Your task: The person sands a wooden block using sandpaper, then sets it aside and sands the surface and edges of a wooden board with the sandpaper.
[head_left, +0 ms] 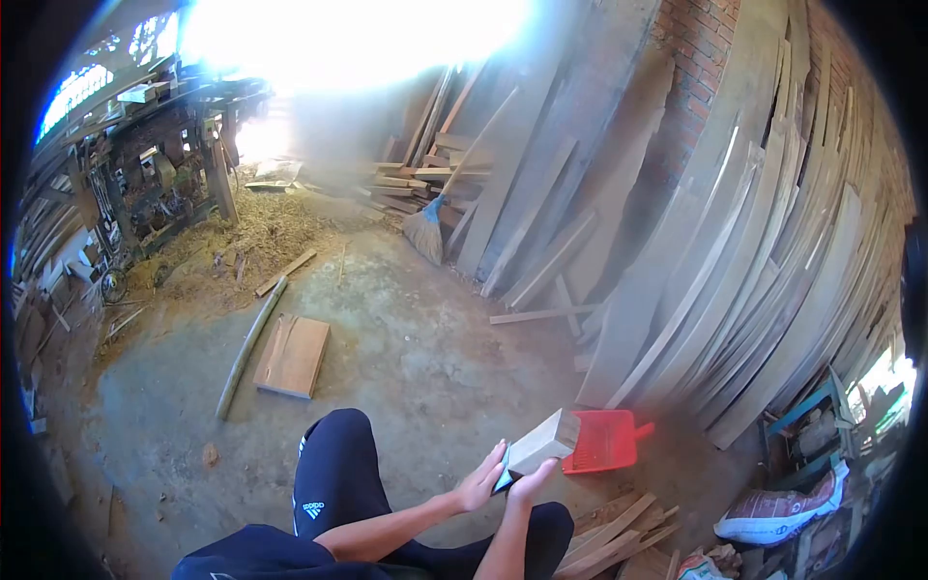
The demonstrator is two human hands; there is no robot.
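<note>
A squared wooden block (543, 443) is held tilted above my lap, its far end near a red dustpan. My right hand (530, 481) grips its near lower side, with the thumb along the edge. On the block's left side is my left hand (478, 483), its fingers pressed around a thin light-blue and dark piece (504, 472) that touches the block. That piece looks like a folded sheet, but its kind is not clear. The undersides of both hands are hidden.
The red dustpan (604, 441) lies just beyond the block. Wood offcuts (619, 532) and a sack (781, 507) are at right. A thick board (293, 358) and a pole (249, 348) lie ahead. A broom (425, 232) stands by planks (735, 290) leaning on the wall.
</note>
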